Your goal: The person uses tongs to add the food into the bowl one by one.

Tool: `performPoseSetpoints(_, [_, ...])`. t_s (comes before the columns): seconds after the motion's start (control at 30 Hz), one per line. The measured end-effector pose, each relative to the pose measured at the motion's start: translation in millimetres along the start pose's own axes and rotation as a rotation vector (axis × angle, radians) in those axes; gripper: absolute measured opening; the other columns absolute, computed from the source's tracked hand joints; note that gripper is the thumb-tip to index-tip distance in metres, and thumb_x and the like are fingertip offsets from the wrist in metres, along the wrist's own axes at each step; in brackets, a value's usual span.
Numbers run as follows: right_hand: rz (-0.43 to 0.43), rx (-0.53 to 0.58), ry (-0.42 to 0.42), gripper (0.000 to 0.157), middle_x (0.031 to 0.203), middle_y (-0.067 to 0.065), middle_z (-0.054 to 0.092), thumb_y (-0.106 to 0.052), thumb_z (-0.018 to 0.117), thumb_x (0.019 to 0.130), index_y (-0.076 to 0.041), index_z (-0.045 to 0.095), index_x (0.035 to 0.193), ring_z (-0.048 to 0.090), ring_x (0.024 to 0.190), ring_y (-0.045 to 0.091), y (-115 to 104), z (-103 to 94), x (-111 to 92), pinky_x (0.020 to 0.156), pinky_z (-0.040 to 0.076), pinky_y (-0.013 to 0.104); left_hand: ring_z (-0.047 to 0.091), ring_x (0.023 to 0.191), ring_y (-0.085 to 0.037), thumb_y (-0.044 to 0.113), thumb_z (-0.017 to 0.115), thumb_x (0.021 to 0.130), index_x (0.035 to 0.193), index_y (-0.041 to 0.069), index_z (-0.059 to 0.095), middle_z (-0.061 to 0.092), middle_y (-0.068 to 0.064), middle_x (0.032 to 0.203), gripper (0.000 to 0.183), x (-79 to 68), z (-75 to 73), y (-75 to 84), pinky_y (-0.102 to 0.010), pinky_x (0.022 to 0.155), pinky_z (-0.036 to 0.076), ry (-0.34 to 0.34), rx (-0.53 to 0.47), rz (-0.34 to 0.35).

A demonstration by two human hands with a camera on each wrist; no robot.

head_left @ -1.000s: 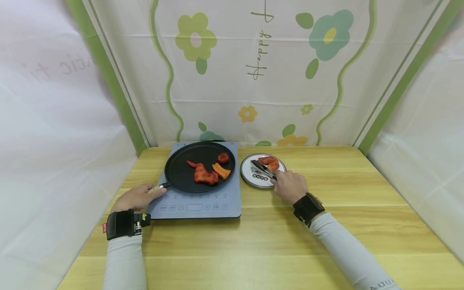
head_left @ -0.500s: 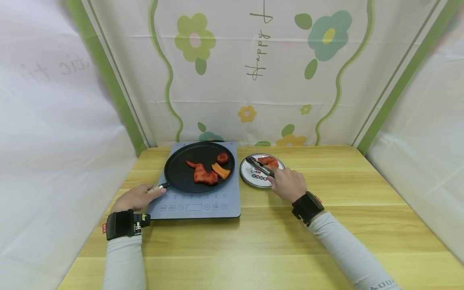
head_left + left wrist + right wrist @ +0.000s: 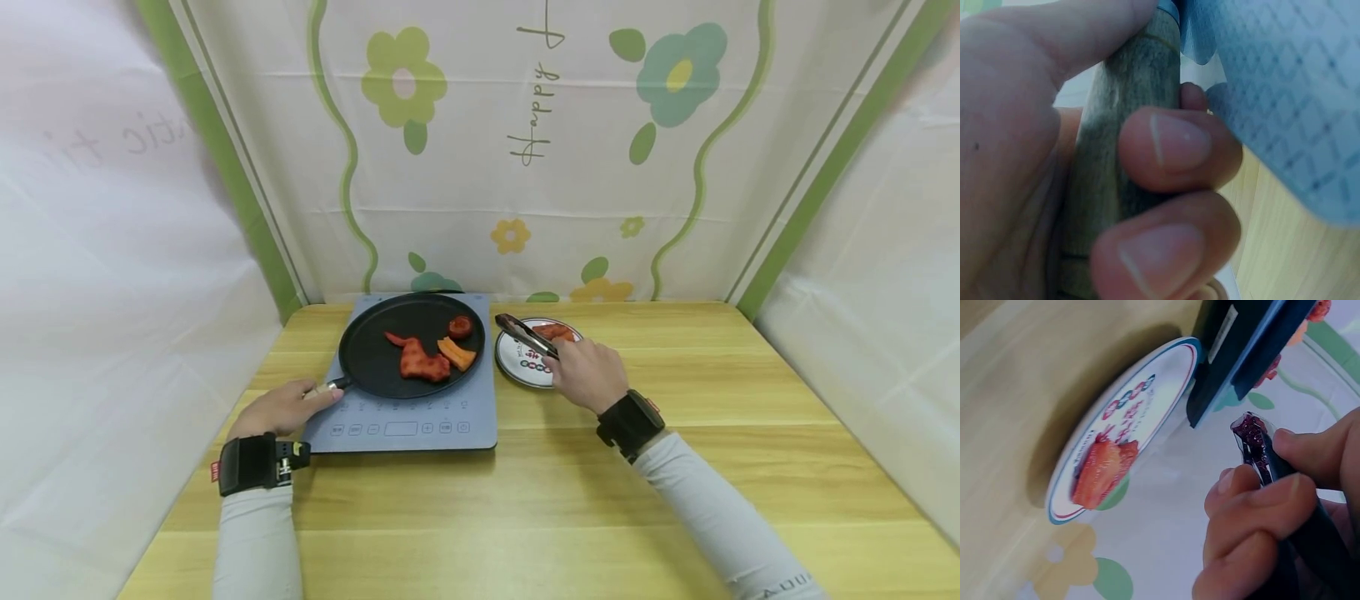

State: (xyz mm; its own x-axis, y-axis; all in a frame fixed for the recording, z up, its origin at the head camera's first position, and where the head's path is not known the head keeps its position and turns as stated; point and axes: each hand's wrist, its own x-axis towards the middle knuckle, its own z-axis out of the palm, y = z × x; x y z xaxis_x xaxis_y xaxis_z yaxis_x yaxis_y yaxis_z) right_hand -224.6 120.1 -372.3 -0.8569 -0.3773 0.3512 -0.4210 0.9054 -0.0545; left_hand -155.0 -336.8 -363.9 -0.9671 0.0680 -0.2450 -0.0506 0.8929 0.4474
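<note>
My left hand (image 3: 281, 408) grips the handle of a round black frying pan (image 3: 375, 350). In the left wrist view, the fingers curl round its wooden handle (image 3: 1129, 94). The pan bears a red chicken-wing-shaped piece (image 3: 422, 363), an orange strip (image 3: 457, 353) and a round red piece (image 3: 461, 327). My right hand (image 3: 592, 375) holds metal tongs (image 3: 528, 336) over a white plate (image 3: 513, 362), their tips towards the pan. Something dark red and glossy shows at the tongs' end in the right wrist view; its kind is unclear. Red-orange food (image 3: 1104, 475) lies on the plate.
Under the pan is a grey-blue induction cooker (image 3: 401, 446) with its control panel towards me. It stands left of the plate on a wood-grain table (image 3: 562, 517). A flower-patterned cloth (image 3: 465, 183) hangs behind the table, and white cloth walls stand at both sides.
My right hand has moved the tongs left and slightly up, from over the plate's food to its left edge nearer the pan. The left hand and pan stay put.
</note>
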Motion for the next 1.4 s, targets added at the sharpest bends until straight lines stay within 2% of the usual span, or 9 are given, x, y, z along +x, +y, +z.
performPoseSetpoints(0.43, [-0.04, -0.001, 0.02, 0.032, 0.065, -0.001, 0.047, -0.042, 0.059, 0.093, -0.012, 0.062, 0.103, 0.044, 0.051, 0.016, -14, -7.4, 9, 0.045, 0.036, 0.033, 0.049, 0.085, -0.026, 0.066, 0.043, 0.092, 0.109, 0.006, 0.053, 0.052, -0.009, 0.1, 0.063, 0.6, 0.7, -1.0, -0.038, 0.068, 0.038, -0.002, -0.002, -0.018])
performPoseSetpoints(0.6, [-0.062, -0.002, 0.041, 0.026, 0.07, -0.002, 0.05, -0.038, 0.061, 0.092, -0.014, 0.061, 0.1, 0.047, 0.055, 0.016, -20, -9.4, 12, 0.047, 0.039, 0.036, 0.049, 0.083, -0.025, 0.065, 0.043, 0.092, 0.106, 0.007, 0.053, 0.052, -0.008, 0.096, 0.061, 0.7, 0.7, -1.2, -0.037, 0.067, 0.038, -0.001, -0.012, -0.018])
performPoseSetpoints(0.93, [-0.116, 0.014, 0.043, 0.024, 0.061, -0.005, 0.044, -0.036, 0.058, 0.094, -0.016, 0.055, 0.082, 0.044, 0.052, 0.013, -36, -15.4, 18, 0.047, 0.036, 0.033, 0.049, 0.084, -0.026, 0.066, 0.043, 0.092, 0.11, 0.006, 0.054, 0.053, -0.009, 0.098, 0.064, 0.2, 0.9, -0.4, -0.038, 0.067, 0.038, -0.002, -0.007, -0.022])
performPoseSetpoints(1.17, [-0.144, -0.013, 0.015, 0.026, 0.06, -0.003, 0.044, -0.038, 0.055, 0.096, -0.014, 0.054, 0.084, 0.042, 0.048, 0.013, -47, -17.9, 21, 0.044, 0.034, 0.032, 0.049, 0.085, -0.026, 0.066, 0.043, 0.092, 0.109, 0.006, 0.054, 0.052, -0.009, 0.098, 0.063, -0.5, 0.3, 0.4, -0.038, 0.068, 0.038, -0.004, -0.014, -0.024])
performPoseSetpoints(1.4, [-0.142, 0.022, -0.007, 0.024, 0.06, -0.002, 0.045, -0.037, 0.055, 0.096, -0.016, 0.051, 0.084, 0.043, 0.05, 0.014, -60, -20.7, 23, 0.044, 0.033, 0.032, 0.049, 0.084, -0.026, 0.066, 0.043, 0.092, 0.109, 0.005, 0.053, 0.052, -0.01, 0.098, 0.064, -1.4, 0.4, 0.6, -0.038, 0.066, 0.038, -0.005, -0.017, -0.027])
